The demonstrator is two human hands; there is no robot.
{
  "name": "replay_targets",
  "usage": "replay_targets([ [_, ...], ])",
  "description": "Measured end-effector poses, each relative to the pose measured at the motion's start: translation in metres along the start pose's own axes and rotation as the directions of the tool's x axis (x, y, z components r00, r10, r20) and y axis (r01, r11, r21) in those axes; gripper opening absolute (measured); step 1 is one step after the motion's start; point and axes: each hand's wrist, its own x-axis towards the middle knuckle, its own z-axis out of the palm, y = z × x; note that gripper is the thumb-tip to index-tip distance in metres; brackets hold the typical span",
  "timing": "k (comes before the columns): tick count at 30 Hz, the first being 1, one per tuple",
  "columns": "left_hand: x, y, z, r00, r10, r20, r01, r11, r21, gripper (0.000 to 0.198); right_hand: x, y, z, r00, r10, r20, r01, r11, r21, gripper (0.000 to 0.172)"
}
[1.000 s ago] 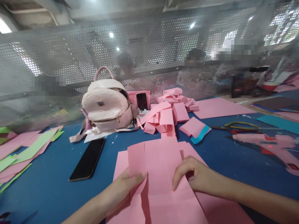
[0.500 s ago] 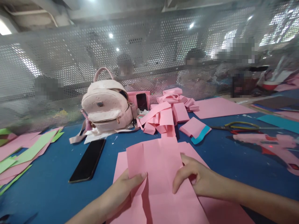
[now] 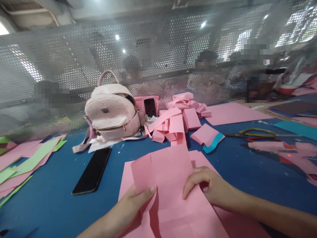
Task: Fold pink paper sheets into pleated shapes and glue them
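Note:
A creased pink sheet of paper (image 3: pixel 173 185) is held up in front of me, its left side folded inward. My left hand (image 3: pixel 135 201) pinches that folded edge, thumb on top and fingers hidden beneath. On the opposite edge, my right hand (image 3: pixel 204 185) grips the sheet with a bent finger on top; its other fingers are partly hidden. Under the sheet lies more pink paper (image 3: pixel 125 175) on the blue table. Just beyond it sit a heap of cut and folded pink pieces (image 3: pixel 173 124) and a small pink packet with a blue strip (image 3: pixel 208 137).
A black phone (image 3: pixel 92 172) lies left of my hands, with a pale pink backpack (image 3: pixel 112 114) behind it. Green and pink sheets (image 3: pixel 34 158) cover the left side. Scissors (image 3: pixel 255 134) and a pink glue gun (image 3: pixel 284 150) are at right. A perforated metal screen (image 3: pixel 158 43) stands behind.
The sheet has shifted slightly, its top left corner tipping left and its upper face bending a little more. Both hands keep their hold on its edges.

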Motion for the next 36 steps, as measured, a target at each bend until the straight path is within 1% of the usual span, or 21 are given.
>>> replay_targets([
  [4,0.0,0.001,0.0,1.0,0.003,0.0,-0.003,1.0,0.019,0.042,0.002,-0.002,0.0,0.999,0.017,-0.027,-0.017,1.0,0.02,0.024],
  [6,0.001,0.002,0.0,1.0,0.006,0.006,-0.007,1.0,0.008,0.042,0.003,-0.004,-0.001,0.999,0.031,-0.037,-0.03,0.999,0.02,0.027],
  [8,0.001,0.002,0.0,1.0,0.007,0.015,-0.007,1.0,0.006,0.042,0.003,-0.006,-0.003,0.999,0.052,-0.017,-0.052,0.999,0.001,0.032],
  [12,0.001,0.002,-0.001,1.0,-0.003,0.028,0.003,1.0,0.01,0.043,0.003,-0.008,-0.005,0.995,0.069,0.07,-0.068,0.998,-0.017,0.042],
  [14,0.001,0.002,0.0,1.0,-0.004,0.029,0.005,1.0,-0.017,0.045,0.002,-0.006,-0.007,0.996,0.071,0.047,-0.071,0.997,0.003,0.044],
  [17,0.001,0.002,0.002,1.0,0.005,0.015,-0.005,0.999,-0.053,0.047,0.003,-0.003,-0.011,0.994,0.107,-0.022,-0.106,0.993,0.042,0.036],
  [20,0.001,0.001,0.002,1.0,0.006,0.002,-0.006,0.997,-0.072,0.048,0.006,0.0,-0.017,0.992,0.124,0.016,-0.125,0.992,0.029,0.033],
  [23,0.002,0.0,-0.001,1.0,-0.007,0.006,0.007,0.999,-0.047,0.046,0.007,0.001,-0.021,0.995,0.088,0.04,-0.086,0.995,-0.048,0.033],
  [25,0.001,0.0,-0.003,1.0,-0.017,0.012,0.017,1.0,-0.005,0.042,0.007,0.001,-0.02,0.996,0.074,0.039,-0.071,0.995,-0.067,0.03],
  [28,0.0,0.001,-0.003,1.0,-0.013,0.019,0.012,0.999,0.043,0.04,0.006,-0.001,-0.013,0.994,0.111,0.021,-0.111,0.994,-0.003,0.018],
  [30,-0.001,0.003,-0.001,1.0,0.001,0.023,-0.003,0.998,0.057,0.041,0.006,-0.004,-0.006,0.991,0.135,-0.017,-0.134,0.99,0.037,0.012],
  [33,-0.002,0.004,0.002,0.999,0.016,0.028,-0.018,0.998,0.065,0.042,0.006,-0.009,0.001,0.983,0.163,-0.078,-0.157,0.985,0.073,0.014],
  [36,-0.002,0.004,0.004,1.0,0.005,0.016,-0.005,0.999,0.049,0.045,0.006,-0.009,0.004,0.969,0.216,-0.115,-0.199,0.969,0.145,0.022],
])
